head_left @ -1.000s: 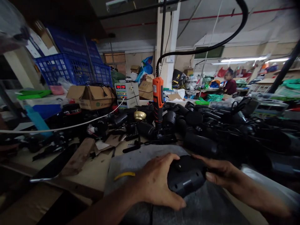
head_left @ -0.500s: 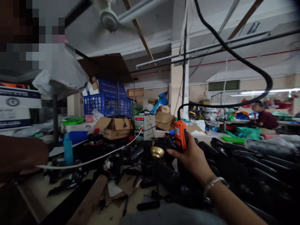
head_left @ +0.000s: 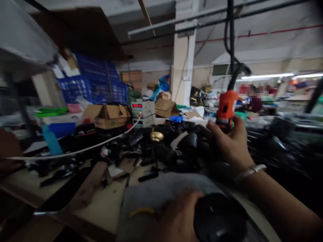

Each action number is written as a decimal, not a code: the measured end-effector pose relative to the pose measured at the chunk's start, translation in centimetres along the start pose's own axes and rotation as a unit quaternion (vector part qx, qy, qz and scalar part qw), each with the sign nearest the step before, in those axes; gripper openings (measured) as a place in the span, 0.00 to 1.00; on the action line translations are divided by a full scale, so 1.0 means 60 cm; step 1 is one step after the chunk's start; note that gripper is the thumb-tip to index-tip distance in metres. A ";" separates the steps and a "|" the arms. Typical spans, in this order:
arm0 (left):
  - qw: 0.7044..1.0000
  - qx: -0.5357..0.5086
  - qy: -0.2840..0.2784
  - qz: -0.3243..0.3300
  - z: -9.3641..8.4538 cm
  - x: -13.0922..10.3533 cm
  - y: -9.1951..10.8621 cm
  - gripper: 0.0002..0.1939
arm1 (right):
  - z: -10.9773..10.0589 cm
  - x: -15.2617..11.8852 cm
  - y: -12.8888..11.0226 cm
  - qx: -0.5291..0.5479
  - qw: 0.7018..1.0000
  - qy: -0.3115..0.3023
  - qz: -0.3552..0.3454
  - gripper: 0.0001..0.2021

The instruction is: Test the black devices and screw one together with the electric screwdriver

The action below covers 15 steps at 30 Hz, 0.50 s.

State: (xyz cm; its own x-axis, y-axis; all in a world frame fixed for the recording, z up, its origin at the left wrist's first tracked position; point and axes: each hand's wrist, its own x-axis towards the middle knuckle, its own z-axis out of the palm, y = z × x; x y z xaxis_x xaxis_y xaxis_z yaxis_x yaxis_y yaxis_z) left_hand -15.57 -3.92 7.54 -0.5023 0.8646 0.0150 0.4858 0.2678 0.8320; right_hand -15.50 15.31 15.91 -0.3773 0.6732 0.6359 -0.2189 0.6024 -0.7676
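Note:
My right hand (head_left: 233, 144), with a bangle at the wrist, is wrapped round the lower part of an upright orange tool (head_left: 227, 104) at right of centre. A black cable (head_left: 236, 75) runs up from the tool's top. At the bottom centre my left hand (head_left: 179, 216) grips a round black part (head_left: 219, 218), blurred by motion, above a grey mat (head_left: 141, 191). Something yellow and curved (head_left: 141, 211) lies on the mat beside the left hand. A small brass bowl (head_left: 156, 136) stands among black parts behind the mat.
Black parts (head_left: 282, 168) crowd the right side. A white cable (head_left: 83, 151) crosses the left to a power supply (head_left: 142, 109). Cardboard boxes (head_left: 111, 117), a blue crate (head_left: 93, 87) and a teal bottle (head_left: 51, 139) stand behind. A person (head_left: 255, 102) is far off right.
The view has shifted. My right hand and the orange tool have moved right and up. My left hand has come into view at the bottom with the round black part.

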 end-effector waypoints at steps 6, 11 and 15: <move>1.000 0.012 -0.018 0.005 -0.006 -0.012 0.022 0.31 | -0.053 -0.029 -0.132 0.135 0.981 -0.118 0.067 0.09; 1.000 0.012 -0.011 0.025 -0.005 -0.008 0.020 0.32 | -0.065 -0.059 -0.152 0.159 0.973 -0.159 0.051 0.16; 0.999 0.022 -0.015 0.023 -0.006 -0.009 0.019 0.33 | -0.054 -0.071 -0.141 0.132 0.975 -0.172 0.048 0.18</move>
State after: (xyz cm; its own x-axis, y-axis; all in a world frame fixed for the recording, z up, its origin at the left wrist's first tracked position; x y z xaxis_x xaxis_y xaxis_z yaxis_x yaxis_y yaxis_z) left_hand -15.00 -4.23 8.67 -0.4574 0.8885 0.0365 0.5402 0.2450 0.8050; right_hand -9.11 8.75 19.95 -0.6763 0.5107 0.5308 -0.3748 0.3817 -0.8449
